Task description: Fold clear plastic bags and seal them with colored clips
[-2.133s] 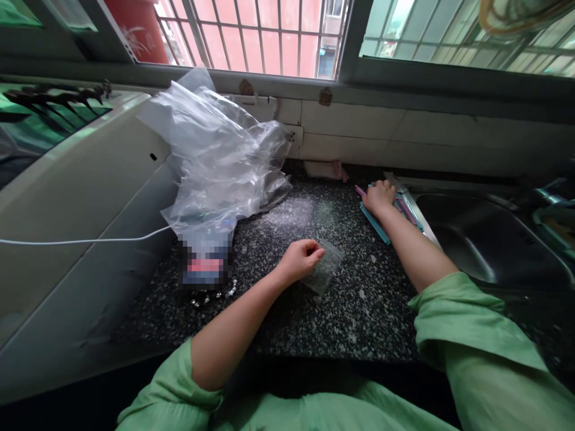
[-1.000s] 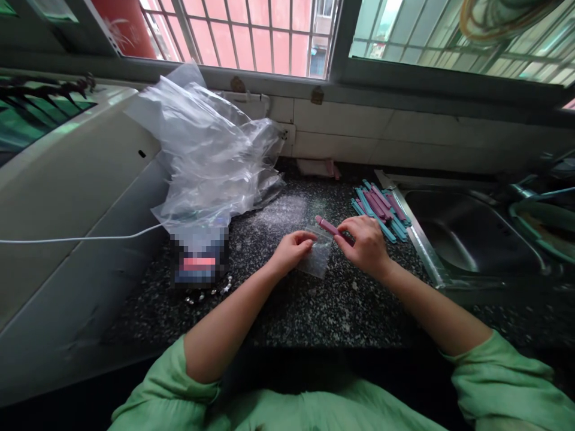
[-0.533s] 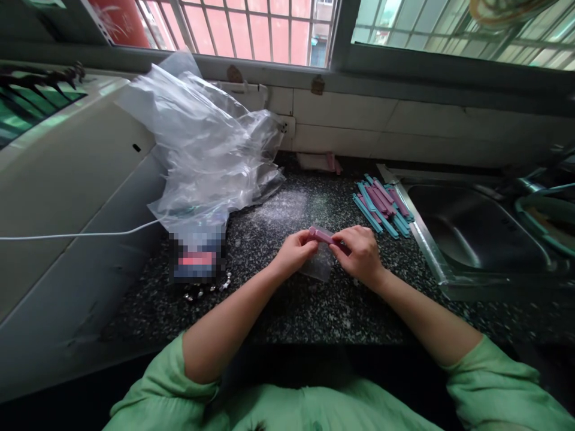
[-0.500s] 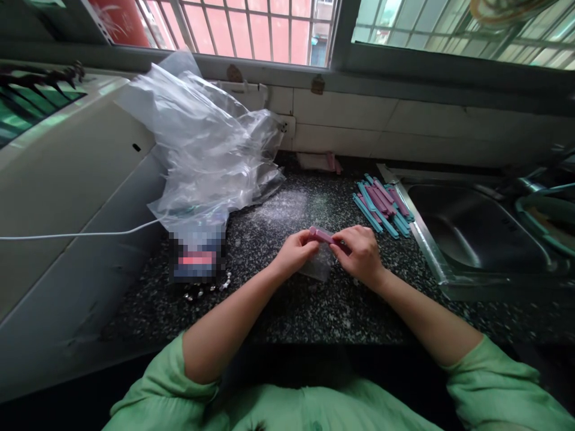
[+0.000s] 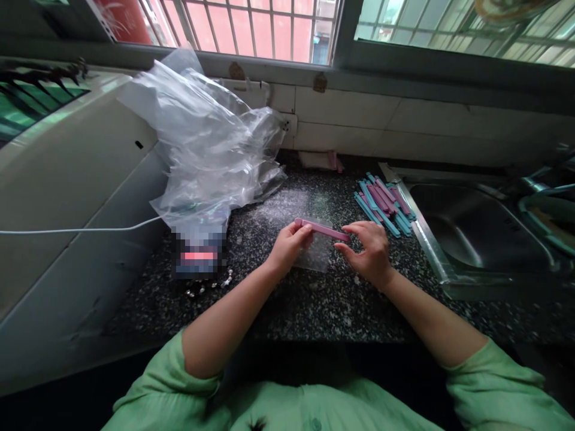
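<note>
A pink bag-sealing clip (image 5: 324, 230) is pinched at its left end between the thumb and fingers of my left hand (image 5: 286, 244). It slants slightly down to the right. At its right end, my right hand (image 5: 372, 254) has thumb and forefinger spread apart around the tip, with no grip on it. Beneath the clip lies a small clear plastic bag (image 5: 317, 258) on the counter, partly covered by my left hand. To the right rests a loose pile of pink and blue sealing clips (image 5: 381, 203).
Large crumpled clear plastic bags (image 5: 211, 137) stand at the left on the speckled counter (image 5: 287, 311). A steel sink (image 5: 467, 233) is on the right. A small pink-and-clear packet (image 5: 318, 160) lies by the wall. A beaded string (image 5: 215, 286) and a white cable (image 5: 81, 230) are at left.
My right hand has let go of the clip's right end, its fingers opening and moving slightly right. My left hand has shifted a little left and keeps the clip, now more fully visible.
</note>
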Tool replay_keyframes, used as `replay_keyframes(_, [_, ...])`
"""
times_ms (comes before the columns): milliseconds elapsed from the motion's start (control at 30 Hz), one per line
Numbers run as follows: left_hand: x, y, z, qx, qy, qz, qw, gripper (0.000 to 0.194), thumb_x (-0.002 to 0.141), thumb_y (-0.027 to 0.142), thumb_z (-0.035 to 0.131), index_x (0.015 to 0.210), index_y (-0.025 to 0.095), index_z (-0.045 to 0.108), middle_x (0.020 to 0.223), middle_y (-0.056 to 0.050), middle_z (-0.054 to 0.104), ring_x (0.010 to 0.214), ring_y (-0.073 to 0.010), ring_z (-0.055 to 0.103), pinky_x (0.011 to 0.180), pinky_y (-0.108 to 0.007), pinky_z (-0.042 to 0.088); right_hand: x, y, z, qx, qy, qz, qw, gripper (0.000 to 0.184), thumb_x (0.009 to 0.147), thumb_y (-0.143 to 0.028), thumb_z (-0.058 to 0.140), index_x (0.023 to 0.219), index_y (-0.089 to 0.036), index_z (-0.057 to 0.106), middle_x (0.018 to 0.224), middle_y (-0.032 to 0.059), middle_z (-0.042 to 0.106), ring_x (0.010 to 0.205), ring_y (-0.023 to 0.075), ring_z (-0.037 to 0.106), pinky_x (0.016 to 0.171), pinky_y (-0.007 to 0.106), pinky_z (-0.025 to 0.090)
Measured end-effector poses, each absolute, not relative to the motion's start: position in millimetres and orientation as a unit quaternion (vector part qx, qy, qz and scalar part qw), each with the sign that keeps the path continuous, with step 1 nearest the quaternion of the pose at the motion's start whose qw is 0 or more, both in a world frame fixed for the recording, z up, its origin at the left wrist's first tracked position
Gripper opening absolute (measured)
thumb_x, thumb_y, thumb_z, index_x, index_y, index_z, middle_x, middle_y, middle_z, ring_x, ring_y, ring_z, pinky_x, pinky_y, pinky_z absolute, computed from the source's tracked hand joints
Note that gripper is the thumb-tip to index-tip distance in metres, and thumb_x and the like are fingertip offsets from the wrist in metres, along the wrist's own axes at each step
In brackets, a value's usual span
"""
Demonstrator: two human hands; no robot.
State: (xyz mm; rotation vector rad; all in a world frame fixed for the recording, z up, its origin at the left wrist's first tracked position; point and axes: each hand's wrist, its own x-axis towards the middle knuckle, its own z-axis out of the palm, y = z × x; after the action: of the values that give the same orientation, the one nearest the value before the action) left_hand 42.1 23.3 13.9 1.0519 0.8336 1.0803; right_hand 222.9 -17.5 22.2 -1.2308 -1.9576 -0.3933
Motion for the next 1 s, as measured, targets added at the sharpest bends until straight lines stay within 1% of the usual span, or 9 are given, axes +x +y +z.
replay_keyframes(233, [42.5, 23.0, 14.1, 0.462, 0.358, 0.476, 0.657, 0.029, 0.066, 0.042, 0.061, 0.061, 0.015, 0.051, 0.051, 0.004, 0.046, 0.048, -0.0070, 0.039, 0.049, -0.022, 0.031, 225.1, -16.2, 19.9, -0.478, -0.777, -0.164, 0.376, 0.024, 0.080, -0.041, 0.061, 0.089, -0.019, 0.062, 0.083, 0.0042, 0.066, 0.079, 0.0192, 0.059, 0.074, 0.032, 0.041])
replay_keyframes(500, [42.9, 22.6, 11.0, 0.474, 0.358, 0.462, 0.659, 0.030, 0.067, 0.043, 0.060, 0.063, 0.015, 0.051, 0.053, 0.004, 0.048, 0.049, -0.0072, 0.040, 0.050, -0.022, 0.032, 224.7, -16.2, 20.7, -0.479, -0.785, -0.149, 0.364, 0.013, 0.082, -0.032, 0.060, 0.081, -0.020, 0.063, 0.073, 0.0016, 0.067, 0.073, 0.0170, 0.058, 0.071, 0.031, 0.038])
replay_keyframes(700, [35.9, 22.0, 24.1, 0.508, 0.358, 0.398, 0.675, 0.019, 0.060, 0.028, 0.063, 0.071, 0.014, 0.056, 0.054, 0.006, 0.046, 0.050, -0.0065, 0.039, 0.051, -0.022, 0.030, 227.3, -14.4, 21.0, -0.483, -0.780, -0.132, 0.376, 0.013, 0.082, -0.031, 0.059, 0.080, -0.020, 0.064, 0.072, 0.0013, 0.067, 0.072, 0.0169, 0.057, 0.072, 0.031, 0.038])
replay_keyframes(800, [31.8, 23.0, 28.3, 0.511, 0.346, 0.387, 0.685, 0.016, 0.060, 0.026, 0.062, 0.070, 0.014, 0.057, 0.054, 0.005, 0.047, 0.051, -0.0072, 0.040, 0.052, -0.023, 0.031, 228.2, -13.9, 21.0, -0.479, -0.782, -0.128, 0.377, 0.012, 0.082, -0.031, 0.058, 0.081, -0.020, 0.064, 0.072, 0.0011, 0.067, 0.073, 0.0172, 0.057, 0.072, 0.032, 0.038])
replay_keyframes(867, [30.1, 23.8, 28.7, 0.493, 0.332, 0.396, 0.700, 0.019, 0.063, 0.032, 0.061, 0.068, 0.015, 0.056, 0.055, 0.003, 0.050, 0.052, -0.0082, 0.042, 0.053, -0.023, 0.033, 228.5, -13.8, 20.8, -0.479, -0.783, -0.130, 0.374, 0.012, 0.082, -0.031, 0.058, 0.081, -0.020, 0.064, 0.072, 0.0008, 0.067, 0.073, 0.0172, 0.057, 0.072, 0.032, 0.038])
replay_keyframes(900, [29.6, 24.1, 28.4, 0.482, 0.326, 0.401, 0.707, 0.024, 0.066, 0.038, 0.059, 0.067, 0.015, 0.056, 0.056, 0.002, 0.051, 0.052, -0.0088, 0.043, 0.053, -0.024, 0.033, 228.6, -13.9, 20.8, -0.479, -0.783, -0.132, 0.373, 0.012, 0.082, -0.031, 0.058, 0.081, -0.021, 0.064, 0.072, 0.0007, 0.067, 0.073, 0.0172, 0.057, 0.072, 0.032, 0.039])
replay_keyframes(1000, [29.2, 25.4, 26.2, 0.470, 0.319, 0.406, 0.716, 0.046, 0.073, 0.058, 0.047, 0.063, 0.015, 0.058, 0.055, -0.001, 0.052, 0.051, -0.0102, 0.043, 0.052, -0.025, 0.034, 228.7, -14.2, 20.8, -0.476, -0.785, -0.135, 0.374, 0.012, 0.082, -0.031, 0.058, 0.081, -0.021, 0.064, 0.073, 0.0005, 0.067, 0.073, 0.0171, 0.058, 0.072, 0.031, 0.039])
